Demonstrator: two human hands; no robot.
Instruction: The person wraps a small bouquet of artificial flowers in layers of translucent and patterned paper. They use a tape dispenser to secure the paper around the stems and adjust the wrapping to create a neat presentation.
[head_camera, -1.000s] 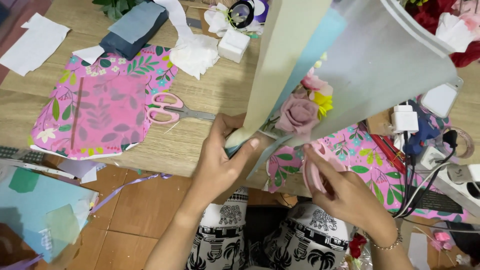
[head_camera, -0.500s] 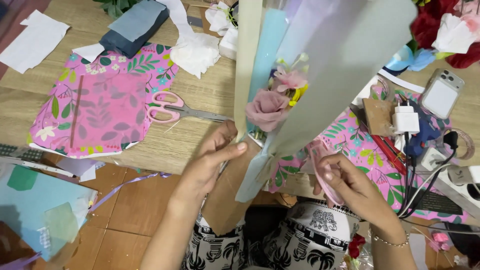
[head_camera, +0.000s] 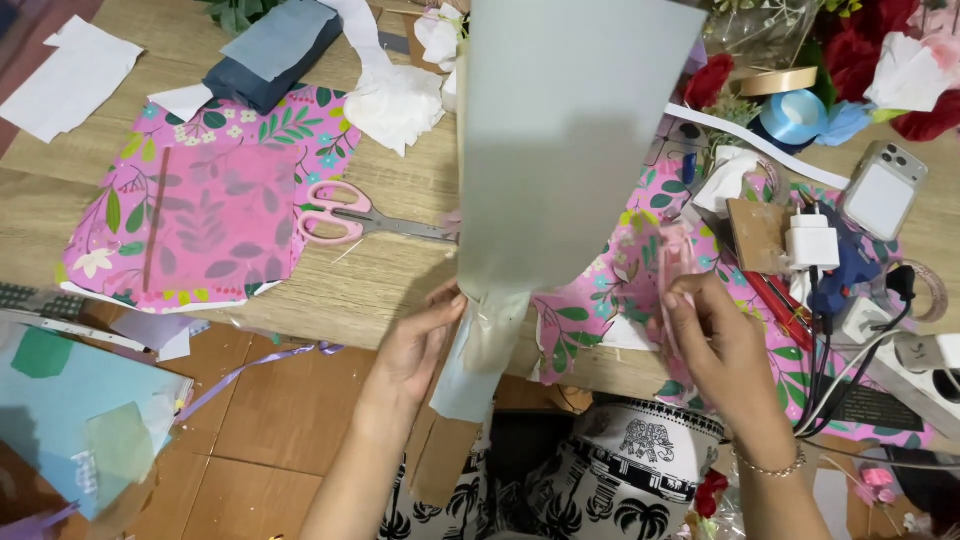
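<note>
My left hand (head_camera: 418, 345) pinches the narrow neck of the paper wrap (head_camera: 570, 150), holding it upright so the cone stays gathered. My right hand (head_camera: 715, 345), well apart, grips a pink ribbon (head_camera: 672, 262), ready beside the neck. Scissors (head_camera: 350, 218) lie on the tabletop (head_camera: 400, 280) just left, within reach.

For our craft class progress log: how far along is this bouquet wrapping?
Done: pale grey-blue wrapping paper already forms a cone around the bunch. In hand: the left hand pinches the gathered neck, while the right hand holds pink ribbon. Left: no ribbon circles the neck yet; the pink-handled scissors lie on the table.
</note>
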